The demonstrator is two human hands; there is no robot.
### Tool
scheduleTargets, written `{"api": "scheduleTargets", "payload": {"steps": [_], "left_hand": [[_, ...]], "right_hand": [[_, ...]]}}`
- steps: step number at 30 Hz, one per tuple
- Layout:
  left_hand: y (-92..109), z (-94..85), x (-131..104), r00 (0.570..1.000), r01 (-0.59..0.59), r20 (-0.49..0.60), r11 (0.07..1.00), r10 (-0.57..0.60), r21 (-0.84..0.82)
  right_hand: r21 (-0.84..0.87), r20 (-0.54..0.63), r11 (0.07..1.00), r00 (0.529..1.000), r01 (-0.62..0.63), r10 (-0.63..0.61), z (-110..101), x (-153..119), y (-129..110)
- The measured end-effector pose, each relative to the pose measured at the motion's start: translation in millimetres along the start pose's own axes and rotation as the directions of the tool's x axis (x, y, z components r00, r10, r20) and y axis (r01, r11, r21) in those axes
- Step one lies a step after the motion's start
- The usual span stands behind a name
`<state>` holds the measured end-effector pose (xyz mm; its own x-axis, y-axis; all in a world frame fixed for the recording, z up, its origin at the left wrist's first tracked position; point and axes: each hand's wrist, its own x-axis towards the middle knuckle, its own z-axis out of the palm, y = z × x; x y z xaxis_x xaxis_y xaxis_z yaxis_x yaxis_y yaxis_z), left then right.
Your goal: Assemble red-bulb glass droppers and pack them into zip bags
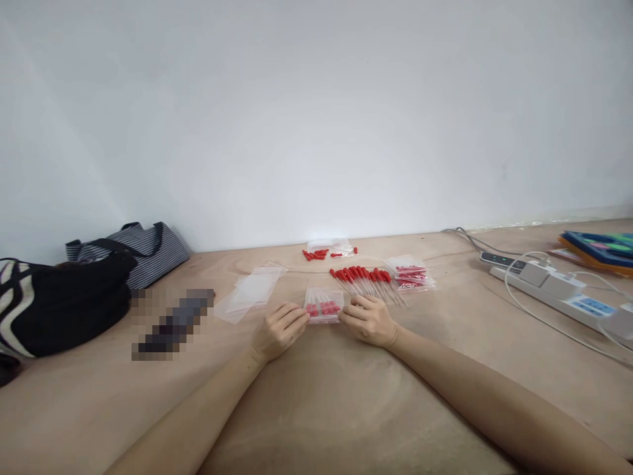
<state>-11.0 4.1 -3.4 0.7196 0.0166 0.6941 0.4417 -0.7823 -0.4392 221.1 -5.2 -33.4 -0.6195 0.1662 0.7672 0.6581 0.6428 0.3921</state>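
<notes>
A small clear zip bag (324, 298) with several red-bulbed droppers inside lies between my hands, its zip edge toward me. My left hand (283, 327) pinches the bag's left corner, fingers together. At the right corner, my right hand (368, 320) is closed on the same bag. Just beyond my right hand, loose droppers with red bulbs (363, 273) and thin clear stems lie in a row. Filled bags (410, 276) are stacked to their right. Flat, unfilled clear bags (254, 288) are spread beyond my left hand.
Loose red bulbs (316, 254) lie beside a clear bag (329, 246) near the wall. On the left are a striped bag (161, 254), a black bag (84, 307) and a blurred dark object (175, 323). A white power strip (554, 293) with cables and colourful items (601, 247) stand right.
</notes>
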Motion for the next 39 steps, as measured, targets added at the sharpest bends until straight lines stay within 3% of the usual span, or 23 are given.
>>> {"api": "scheduleTargets", "payload": {"steps": [7, 14, 29, 39], "left_hand": [[1.4, -4.3, 1.3, 0.998, -0.058, 0.009, 0.994, 0.058, 0.089], [6.4, -3.8, 0.6, 0.999, -0.054, 0.005, 0.993, 0.054, 0.105], [6.2, -0.3, 0.4, 0.996, -0.095, 0.005, 0.994, 0.094, 0.051], [11.2, 0.0, 0.0, 0.998, -0.018, 0.053, 0.998, 0.014, 0.068]], "right_hand": [[-0.026, -0.090, 0.999, 0.995, 0.038, -0.041, -0.5, 9.7, -6.2], [-0.049, -0.099, 0.995, 0.991, 0.087, -0.091, 3.6, 12.3, -10.5], [-0.026, -0.098, 0.997, 0.992, 0.077, -0.079, 15.9, 29.3, -24.4], [-0.023, -0.082, 0.994, 0.991, 0.107, -0.109, 5.2, 21.5, -15.5]]}}
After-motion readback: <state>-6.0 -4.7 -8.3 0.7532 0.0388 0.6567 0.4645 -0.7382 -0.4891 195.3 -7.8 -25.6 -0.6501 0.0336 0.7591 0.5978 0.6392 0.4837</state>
